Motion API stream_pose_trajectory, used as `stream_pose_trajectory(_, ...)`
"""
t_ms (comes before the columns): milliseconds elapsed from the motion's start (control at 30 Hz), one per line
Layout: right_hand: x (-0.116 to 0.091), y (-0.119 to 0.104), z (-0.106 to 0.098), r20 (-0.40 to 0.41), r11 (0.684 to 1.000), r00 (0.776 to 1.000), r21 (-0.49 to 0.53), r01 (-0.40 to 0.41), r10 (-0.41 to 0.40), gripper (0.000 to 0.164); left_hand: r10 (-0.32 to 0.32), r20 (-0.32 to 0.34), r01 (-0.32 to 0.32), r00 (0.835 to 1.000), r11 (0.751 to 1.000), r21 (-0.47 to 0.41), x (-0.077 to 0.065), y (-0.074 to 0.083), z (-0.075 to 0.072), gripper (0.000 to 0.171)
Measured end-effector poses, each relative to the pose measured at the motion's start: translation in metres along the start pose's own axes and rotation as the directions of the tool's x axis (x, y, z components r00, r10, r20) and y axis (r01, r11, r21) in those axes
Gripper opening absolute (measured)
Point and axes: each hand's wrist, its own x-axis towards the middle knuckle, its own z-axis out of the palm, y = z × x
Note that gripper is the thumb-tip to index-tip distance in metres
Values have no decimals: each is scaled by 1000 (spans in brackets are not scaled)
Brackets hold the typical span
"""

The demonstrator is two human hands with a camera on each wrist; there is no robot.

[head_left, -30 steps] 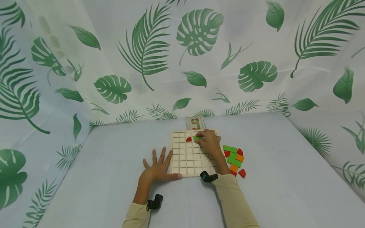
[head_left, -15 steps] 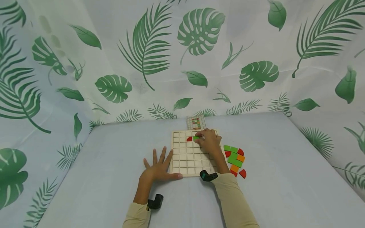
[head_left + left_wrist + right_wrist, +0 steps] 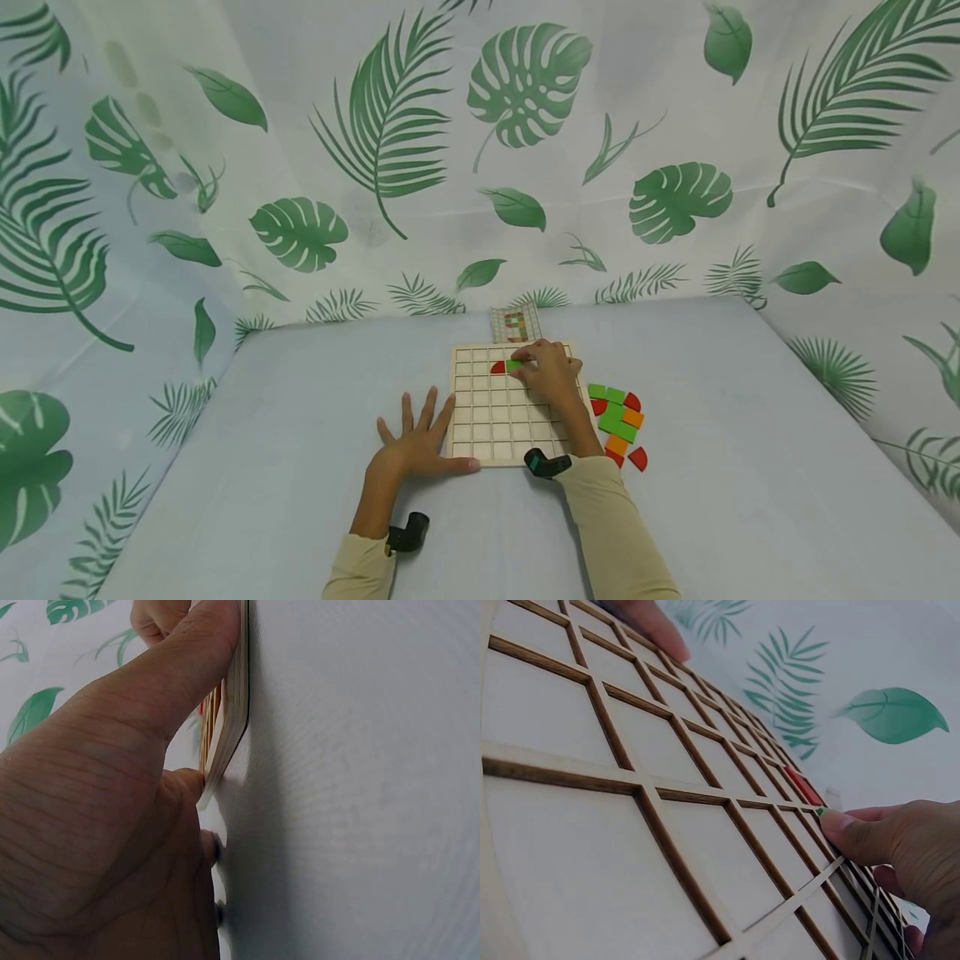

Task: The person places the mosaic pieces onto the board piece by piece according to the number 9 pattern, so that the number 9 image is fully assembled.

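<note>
Right hand is pinching a flat green tile, twelve o'clock on pale wooden gridboard; wide-spread left hand is resting; uneven pressing risks tilting.

The right hand partly hides the green tile.

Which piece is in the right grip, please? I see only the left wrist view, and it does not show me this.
Observer: The right grip holds a green piece.
Operator: Thank you. Where are other pieces?
Observer: Loose pieces, in green, orange and red, lie to the right of the board.
Operator: And does something lie beyond the board?
Observer: Yes, a card with a coloured pattern is just past its far edge.
</note>
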Motion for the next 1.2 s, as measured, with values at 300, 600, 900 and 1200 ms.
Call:
stream_pose_trajectory(300,-1,-1,-1,11,1000,1000,-11,-13,13,20,4,1,-4,1000,1000,1,-1,1,-1,111)
stream_pose_trajectory(600,-2,1,-2,11,1000,1000,21,2,-2,19,6,2,-6,1000,1000,-2,0,1,-1,111)
stream_pose_trajectory(900,-3,2,0,25,1000,1000,27,3,-4,20,0,-1,0,1000,1000,-4,-2,1,0,111)
stream_pose_trajectory(1200,-3,2,0,17,1000,1000,23,2,-2,20,7,-11,-7,1000,1000,9,-2,1,-1,111)
